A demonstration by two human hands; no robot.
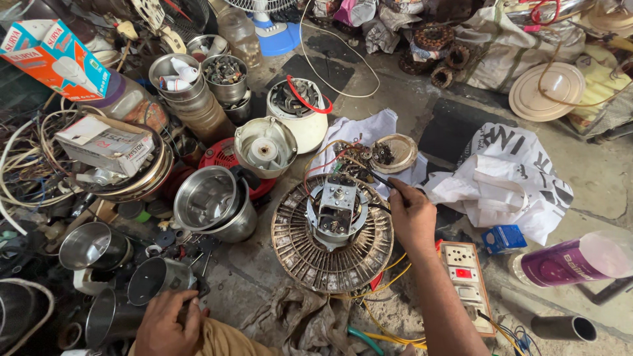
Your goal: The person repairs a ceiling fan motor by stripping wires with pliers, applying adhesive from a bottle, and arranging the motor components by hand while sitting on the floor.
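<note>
Fan motor [334, 209], with its ribbed round stator ring lying flat on the concrete floor [593, 171], sits open side up so the central metal bracket and windings face the person. Just past the motor's far edge, the right hand [410, 214] pinches a thin dark probe or soldering tool [377, 177], its tip aimed at the tangle of red and yellow wires [330, 161] on a white cloth [359, 135]; the fingers are closed narrowly around the shaft for fine control. To the motor's near left, the left hand [168, 323] rests curled on the knee, and whether it grips anything I cannot tell. A switchboard with sockets [467, 280] lies at the motor's near right, within cable reach. Steel mixer jars [214, 201] crowd the motor's left.
</note>
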